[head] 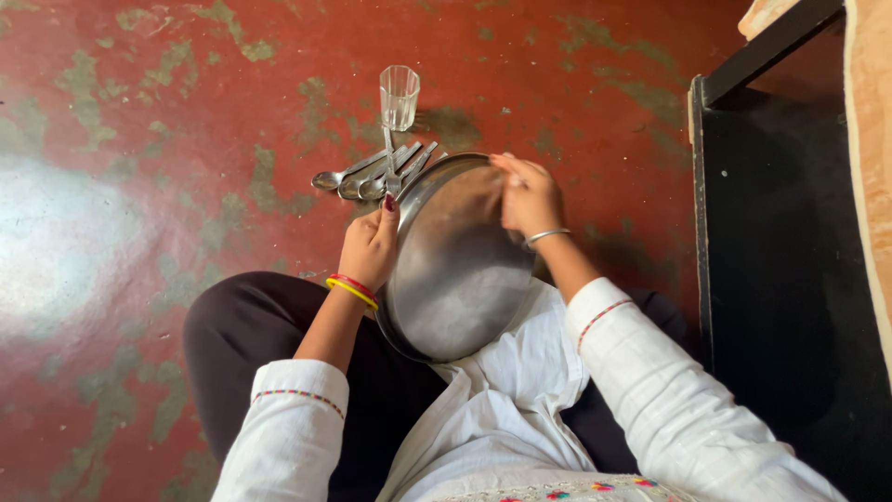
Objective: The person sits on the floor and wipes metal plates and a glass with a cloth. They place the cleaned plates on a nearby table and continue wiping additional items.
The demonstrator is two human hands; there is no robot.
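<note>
- Left hand point(370, 244): fingers curled in a grip, thumb up, painted nail showing; red and yellow bangles at the wrist
- Right hand point(528, 197): raised, fingers bent together; silver bangle on the wrist
- Both forearms bare, white sleeves pushed back

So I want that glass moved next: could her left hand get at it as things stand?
Probably not at once: the left hand grips the steel plate. Once freed, only spoons lie before the glass.

Home floor, worn red paint point(576, 56), tableware point(372, 177)
</note>
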